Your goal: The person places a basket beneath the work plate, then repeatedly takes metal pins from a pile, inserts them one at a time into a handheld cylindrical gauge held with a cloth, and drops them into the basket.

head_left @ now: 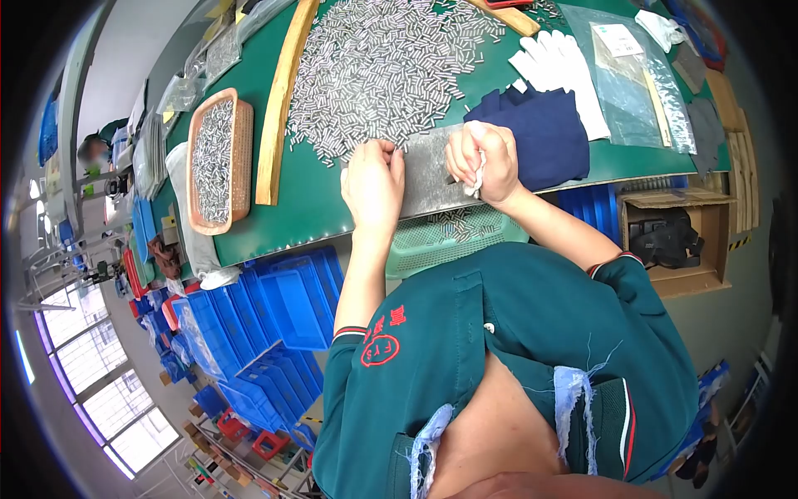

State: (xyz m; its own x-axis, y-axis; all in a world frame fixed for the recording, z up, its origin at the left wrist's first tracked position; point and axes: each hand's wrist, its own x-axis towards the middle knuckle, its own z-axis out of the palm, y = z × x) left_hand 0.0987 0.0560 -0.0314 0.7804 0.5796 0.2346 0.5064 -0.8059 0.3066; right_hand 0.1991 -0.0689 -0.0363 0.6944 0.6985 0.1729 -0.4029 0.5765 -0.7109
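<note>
A large heap of small metal pins (374,75) lies on the green tabletop. At its near edge my left hand (372,187) has its fingers curled and pressed together beside the grey metal plate (428,170); whatever is between the fingertips is hidden. My right hand (484,162) is closed over the plate's right part, with a scrap of white cloth (478,181) showing from the fist. Just beyond that hand lies a folded dark blue cloth (549,137). Below the plate, a light green basket (407,258) holds more pins.
A pinkish basket (243,158) full of pins stands at the left, beside a wooden strip (278,125). White gloves (561,71) and a clear plastic bag (623,91) lie at the right. Blue bins (299,303) are below left; a cardboard box (686,279) is at the right.
</note>
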